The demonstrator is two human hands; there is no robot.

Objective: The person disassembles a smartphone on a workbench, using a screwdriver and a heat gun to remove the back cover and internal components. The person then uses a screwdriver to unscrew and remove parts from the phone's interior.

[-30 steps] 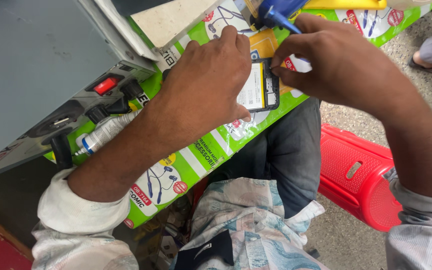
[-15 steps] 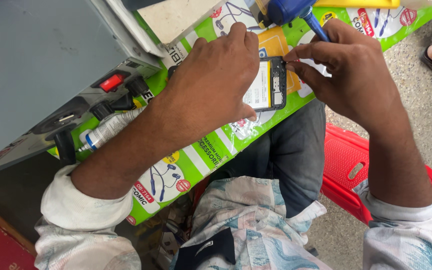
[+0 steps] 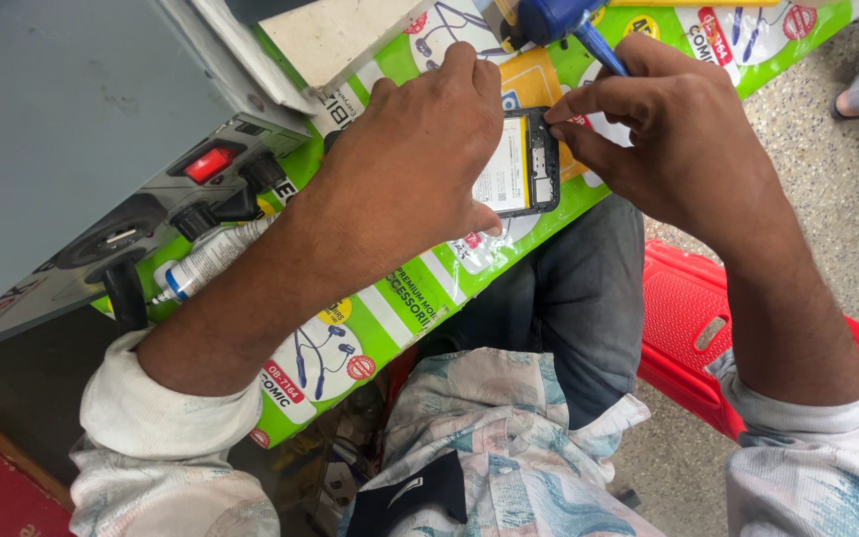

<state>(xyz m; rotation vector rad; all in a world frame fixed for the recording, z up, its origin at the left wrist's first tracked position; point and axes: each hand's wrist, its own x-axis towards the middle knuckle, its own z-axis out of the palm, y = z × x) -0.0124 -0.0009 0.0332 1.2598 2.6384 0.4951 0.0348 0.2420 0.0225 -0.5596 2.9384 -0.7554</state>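
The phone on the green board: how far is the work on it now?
Done: the phone lies open, back cover off, battery exposed. In hand: the left hand pins it to the green board; the right hand holds a blue tool at its edge. Left: it remains uncovered.

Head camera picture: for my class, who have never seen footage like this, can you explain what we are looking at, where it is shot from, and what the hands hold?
The camera sits on a person's head and looks down at their own two bare hands; no machine is involved. The left hand presses an opened phone, its back cover off, onto a green printed board lying across the lap. The right hand pinches a thin blue tool at the phone's top edge. Beside the board are a small white tube and a grey box with a red switch. The person seems to sit on a red plastic stool.
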